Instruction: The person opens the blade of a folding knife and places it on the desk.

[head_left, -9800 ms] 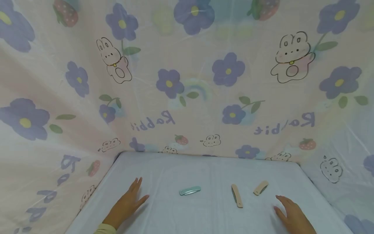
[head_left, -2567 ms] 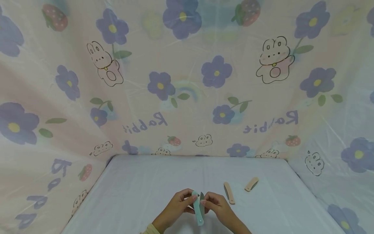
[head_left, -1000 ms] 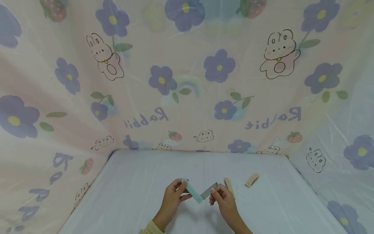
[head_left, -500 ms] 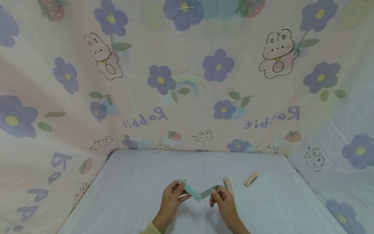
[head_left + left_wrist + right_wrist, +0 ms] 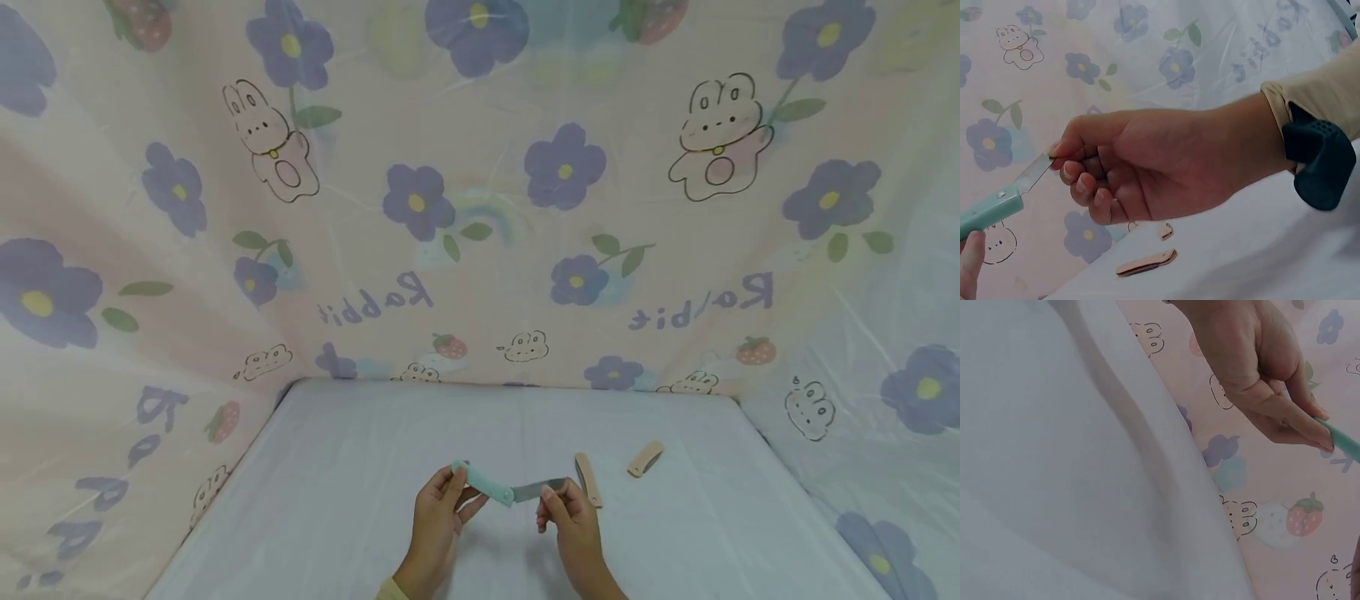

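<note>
Above the bench (image 5: 360, 442), unfolding the knife (image 5: 501, 495) seems the step in hand: the left hand's (image 5: 437, 515) fingers clamp its handle (image 5: 484, 483), the right hand's (image 5: 577, 525) pinch the blade (image 5: 528, 490), and swinging it straighter likely calls for steady grips. The handle looks smooth teal plastic, the blade thin metal; on the bench lie two curved tan knives (image 5: 588, 478).

I am in a curtained-off booth, in what sort of building I cannot tell: glossy pale-pink sheeting (image 5: 487, 117) with a purple-flower, rabbit and strawberry print hangs round three sides of my rectangular, white-covered desk (image 5: 360, 442).
</note>
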`<state>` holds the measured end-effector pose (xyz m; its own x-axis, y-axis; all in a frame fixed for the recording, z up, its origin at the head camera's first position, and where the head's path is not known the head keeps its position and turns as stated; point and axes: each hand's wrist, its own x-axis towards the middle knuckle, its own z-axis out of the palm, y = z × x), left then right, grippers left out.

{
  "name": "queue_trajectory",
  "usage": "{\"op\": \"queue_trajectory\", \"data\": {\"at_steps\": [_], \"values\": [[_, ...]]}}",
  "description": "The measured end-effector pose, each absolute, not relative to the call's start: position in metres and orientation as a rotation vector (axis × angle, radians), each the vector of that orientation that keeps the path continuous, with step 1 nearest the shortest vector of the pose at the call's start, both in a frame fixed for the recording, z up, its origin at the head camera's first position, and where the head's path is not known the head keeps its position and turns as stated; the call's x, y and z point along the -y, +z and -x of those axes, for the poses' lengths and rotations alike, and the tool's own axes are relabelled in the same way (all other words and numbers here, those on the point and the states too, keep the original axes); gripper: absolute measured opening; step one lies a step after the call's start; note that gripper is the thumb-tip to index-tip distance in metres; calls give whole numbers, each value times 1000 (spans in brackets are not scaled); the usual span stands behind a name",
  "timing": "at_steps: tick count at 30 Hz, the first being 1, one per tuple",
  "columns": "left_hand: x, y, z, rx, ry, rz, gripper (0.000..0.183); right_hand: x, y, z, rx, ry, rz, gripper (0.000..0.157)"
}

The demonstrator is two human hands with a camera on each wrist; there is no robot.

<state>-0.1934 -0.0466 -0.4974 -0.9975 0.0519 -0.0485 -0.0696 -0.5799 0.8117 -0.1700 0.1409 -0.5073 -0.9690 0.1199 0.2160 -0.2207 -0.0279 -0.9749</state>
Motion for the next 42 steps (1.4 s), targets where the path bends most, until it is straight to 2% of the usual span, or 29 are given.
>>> {"op": "queue_trajectory", "data": {"at_steps": [10, 18, 27, 33, 37, 42], "values": [[38, -490, 189, -1126, 2869, 125, 30, -127, -502, 171, 1904, 2064, -4, 23], [31, -487, 188, -931, 2959, 257, 37, -118, -501, 173, 1838, 2105, 39, 24], [29, -487, 186, -917, 2970, 336, 36, -119, -507, 175, 1853, 2159, 89, 20], [29, -488, 184, -943, 2970, 353, 40, -121, -515, 176, 1839, 2206, 60, 27], [30, -487, 186, -934, 2971, 359, 35, -123, -520, 179, 1840, 2174, 50, 33], [31, -487, 187, -919, 2974, 353, 35, -125, -515, 182, 1831, 2187, 98, 35]]}}
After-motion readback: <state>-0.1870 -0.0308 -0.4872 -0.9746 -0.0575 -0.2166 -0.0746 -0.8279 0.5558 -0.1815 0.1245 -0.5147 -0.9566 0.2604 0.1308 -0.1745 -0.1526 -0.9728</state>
